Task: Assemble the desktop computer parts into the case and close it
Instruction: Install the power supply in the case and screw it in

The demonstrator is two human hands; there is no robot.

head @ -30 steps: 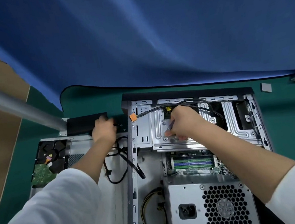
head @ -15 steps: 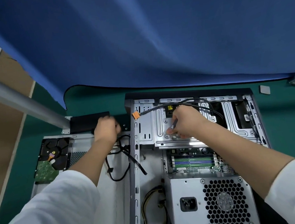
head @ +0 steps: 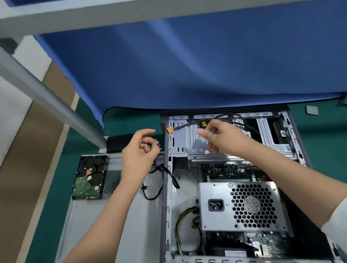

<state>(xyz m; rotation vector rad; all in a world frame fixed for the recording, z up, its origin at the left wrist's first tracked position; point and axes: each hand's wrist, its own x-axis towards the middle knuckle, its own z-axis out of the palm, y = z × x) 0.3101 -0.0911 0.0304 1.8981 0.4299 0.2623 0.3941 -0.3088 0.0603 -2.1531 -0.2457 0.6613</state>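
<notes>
Case (head: 171, 196) lies open; left hand (head: 140, 154) loosely curled, right hand (head: 220, 136) pinches a screwdriver (head: 208, 135).

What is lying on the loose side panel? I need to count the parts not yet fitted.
On the side panel: a hard drive, circuit board up, and a looped black cable. The left forearm covers part of the panel.

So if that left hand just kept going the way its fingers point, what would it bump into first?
Probably the orange connector at the edge of the computer case. The left hand points right toward it with a bare gap between, though depth is hard to judge.
</notes>
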